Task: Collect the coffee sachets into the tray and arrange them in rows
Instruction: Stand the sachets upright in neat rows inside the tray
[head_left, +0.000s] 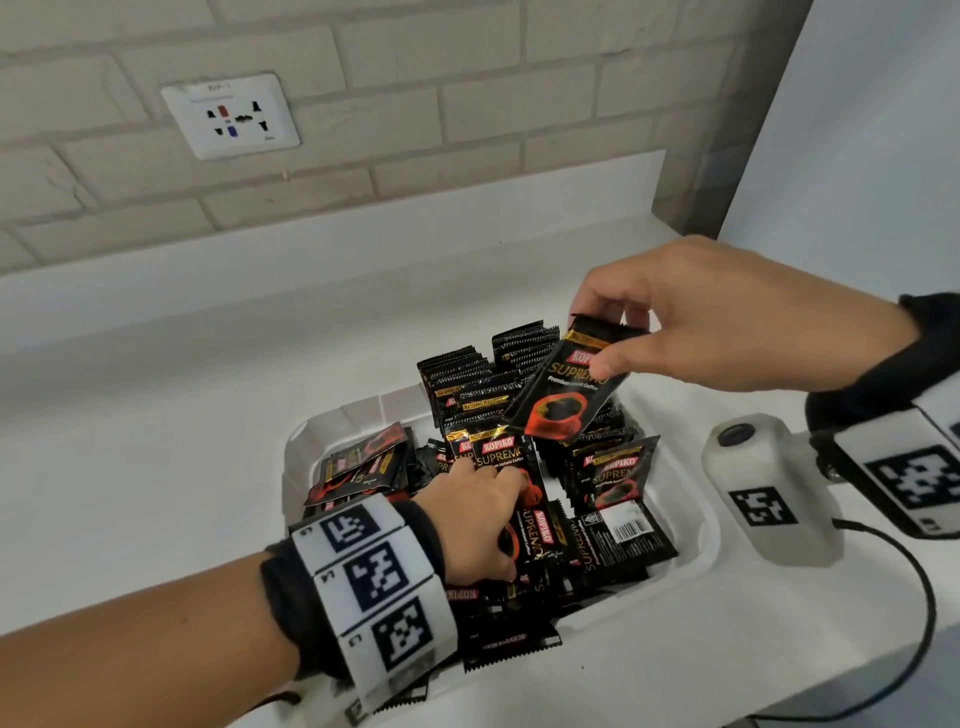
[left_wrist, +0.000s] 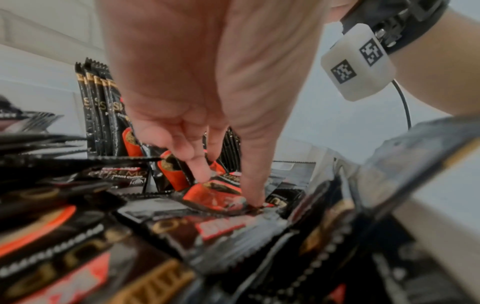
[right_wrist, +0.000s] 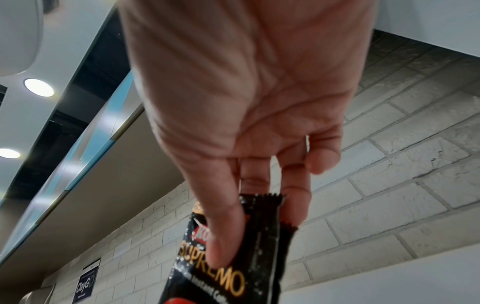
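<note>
1. Sachets: nearly all already inside the tray (head_left: 696, 512), so collecting looks mostly done. One sachet (head_left: 511, 642) hangs over the near rim, partly out.
2. Rows: upright rows (head_left: 470, 384) stand at the back of the tray, packed edge-on. Front + left part is a loose pile (head_left: 615, 538), sachets flat or tilted, some face-down w/ barcode up. Judged approx half sorted; the pile is what's left.
3. Held sachet (head_left: 563, 387): up in the air over the back rows, tilted, not touching them. Likely goes into a row next.
4. Right hand (head_left: 727, 312): thumb + fingers pinch the top of that sachet; right wrist view shows same pinch (right_wrist: 233, 236).
5. Left hand (head_left: 480, 525): down in the pile, fingertips (left_wrist: 255, 197) pressing on a flat sachet (left_wrist: 215, 195). Fingers bent; grip vs. just pressing – can't tell. Hands well apart.
6. Around: tray sits on a white counter (head_left: 156, 467); brick wall w/ socket (head_left: 231, 115) behind. No stray sachets seen on the counter.
</note>
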